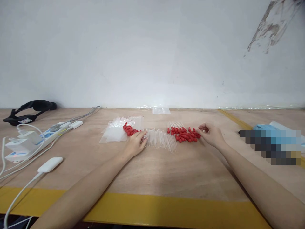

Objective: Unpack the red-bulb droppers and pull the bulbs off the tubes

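- The fingers (pixel 143 136) of the left hand (pixel 135 143) are curled loosely and rest on the near left end of the clear tubes (pixel 160 140); whether they grip one I cannot tell. The fingers (pixel 202 128) of the right hand (pixel 212 135) are bent together at the right edge of the right pile of red caps (pixel 184 135), touching it; a held cap cannot be made out.
- The table (pixel 152 171) is light wood with a yellow strip (pixel 152 206) along its near edge; both forearms reach across it from below.
- A white power strip (pixel 40 137) with plugs and cables lies at the far left, well apart from the hands, with a black strap (pixel 28 109) behind it by the wall.
- Clear plastic bags (pixel 116 129) lie flat just left of the left hand.
- The clear tubes lie side by side in a row between the two hands.
- A smaller left pile of red caps (pixel 130 129) sits on the edge of the bags, just behind the left hand.
- A small white adapter (pixel 50 164) on a cable lies near the left forearm.
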The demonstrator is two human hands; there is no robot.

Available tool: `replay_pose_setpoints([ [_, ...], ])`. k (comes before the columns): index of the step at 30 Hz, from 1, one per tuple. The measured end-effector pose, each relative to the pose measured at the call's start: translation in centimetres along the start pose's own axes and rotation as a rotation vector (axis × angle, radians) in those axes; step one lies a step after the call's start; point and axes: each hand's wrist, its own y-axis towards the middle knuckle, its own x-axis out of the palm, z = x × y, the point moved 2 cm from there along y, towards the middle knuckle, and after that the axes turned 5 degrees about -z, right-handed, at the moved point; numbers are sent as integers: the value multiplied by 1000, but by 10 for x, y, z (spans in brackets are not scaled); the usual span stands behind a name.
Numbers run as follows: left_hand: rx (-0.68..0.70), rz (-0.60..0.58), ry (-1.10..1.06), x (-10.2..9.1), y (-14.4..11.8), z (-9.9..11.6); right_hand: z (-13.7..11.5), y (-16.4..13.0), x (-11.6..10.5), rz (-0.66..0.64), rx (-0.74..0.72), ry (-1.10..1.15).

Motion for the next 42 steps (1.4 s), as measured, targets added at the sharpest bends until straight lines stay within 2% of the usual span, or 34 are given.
replay_pose_setpoints([
  [6, 50, -4, -13, -7, -4, 8, 5, 0, 7, -43, -40, 2],
  [10, 99, -12, 1, -14, -2, 16, 0, -3, 13, -97, -104, -73],
  [13, 109, -23, 20, -17, -2, 17, -6, -3, 12, -57, -108, -123],
  [17, 113, -5, 42, -17, -1, 15, -12, 5, 12, -54, 19, -88],
  [24, 109, 7, 54, -20, -1, 15, -32, 29, 27, -299, 201, -332],
  [28, 107, 5, 53, -21, 0, 15, -39, 36, 34, -407, 320, -373],
  [33, 108, 6, 51, -20, 0, 17, -37, 42, 34, -400, 427, -347],
  [35, 109, 6, 51, -19, 0, 17, -35, 45, 33, -361, 404, -305],
  [38, 114, 2, 54, -19, -1, 17, -36, 47, 31, -285, 267, -135],
  [42, 115, 25, 64, -17, 0, 19, -53, 34, 30, -167, 102, 125],
])
